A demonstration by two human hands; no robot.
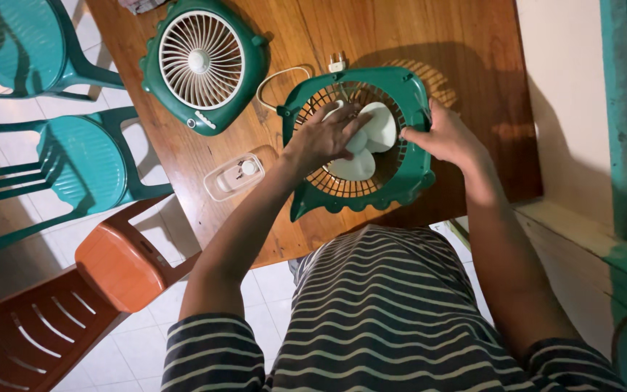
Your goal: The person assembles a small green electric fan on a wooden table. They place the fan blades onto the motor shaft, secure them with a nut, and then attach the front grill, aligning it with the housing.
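1. here's the left hand (324,134), laid flat inside the green fan housing (357,138), fingers spread over the white fan blades (371,138) and pressing on them.
2. the right hand (440,134) clamps the housing's right rim, fingers curled over the green edge, thumb side toward the grille.
3. the housing lies open side up on the wooden counter (429,36), near its front edge, just ahead of the person's striped shirt (386,312); light through its grille throws a barred shadow on the wood behind.
4. a white cord with plug (337,64) loops out behind the housing.
5. to the back left sits a second green fan (203,64), whole, white grille facing up, well apart from both hands.
6. a small clear plastic box (234,176) lies left of the housing, near the left forearm.
7. teal chairs (81,156) and an orange chair (74,290) stand left of the counter.
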